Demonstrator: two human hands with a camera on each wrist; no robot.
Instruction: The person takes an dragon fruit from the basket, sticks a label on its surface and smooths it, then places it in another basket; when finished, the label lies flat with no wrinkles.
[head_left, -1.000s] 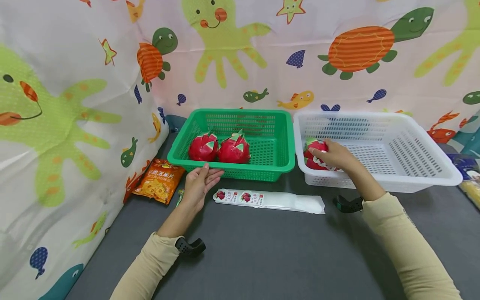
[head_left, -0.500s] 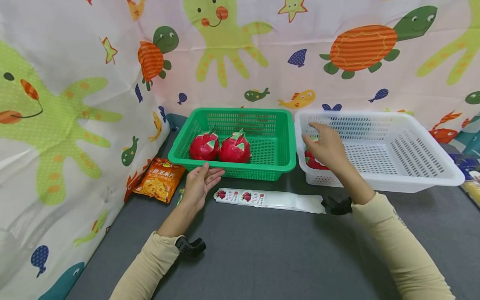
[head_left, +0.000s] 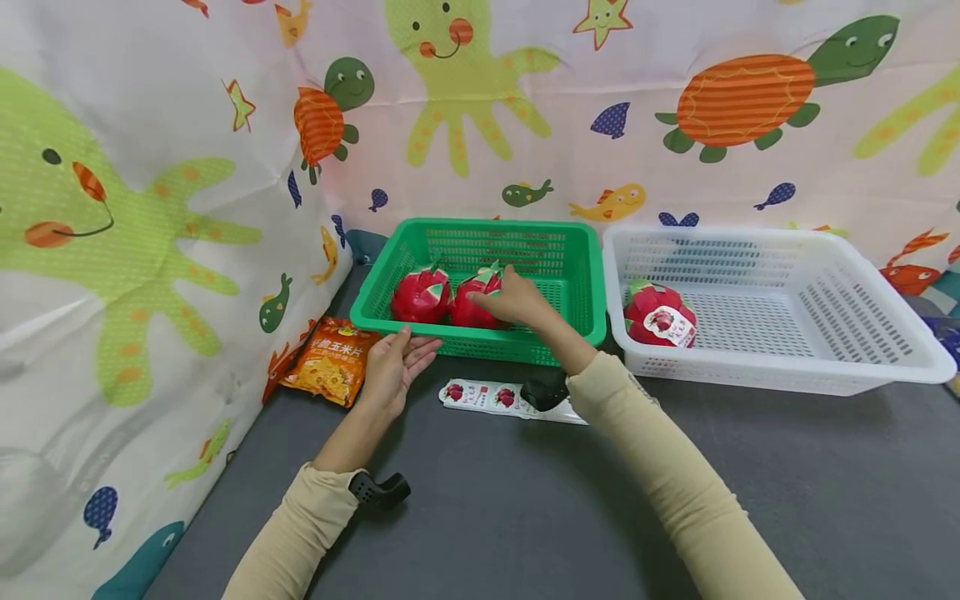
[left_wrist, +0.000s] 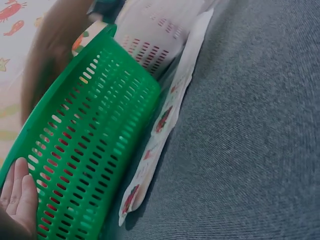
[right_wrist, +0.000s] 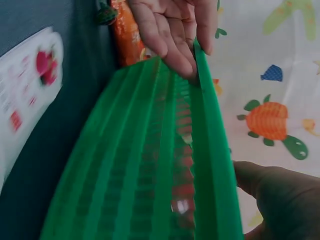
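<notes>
My left hand [head_left: 392, 365] holds the front rim of a green plastic basket [head_left: 551, 337] at its left part, thumb over the rim and fingers against the outside. Inside the basket sit two red dragon fruits; the left dragon fruit [head_left: 420, 297] is in plain sight. Around the right dragon fruit [head_left: 467, 310] my right hand [head_left: 519, 298] is spread, thumb in front and fingers behind, partly covering it. Whether the fingers press on it is hidden. A dragon fruit with a white label [head_left: 660, 317] lies in the left end of a white basket [head_left: 810, 371].
A strip of dragon-fruit stickers [head_left: 480, 395] lies before the green basket, partly under my right wrist. An orange snack bag [head_left: 330, 360] is to the left. A blue packet [head_left: 947, 333] shows at the right edge. A printed cloth [head_left: 480, 192] hangs behind.
My right hand has left the labelled dragon fruit in the white basket and moved left to the right dragon fruit in the green basket. The left hand stays at the rim.
</notes>
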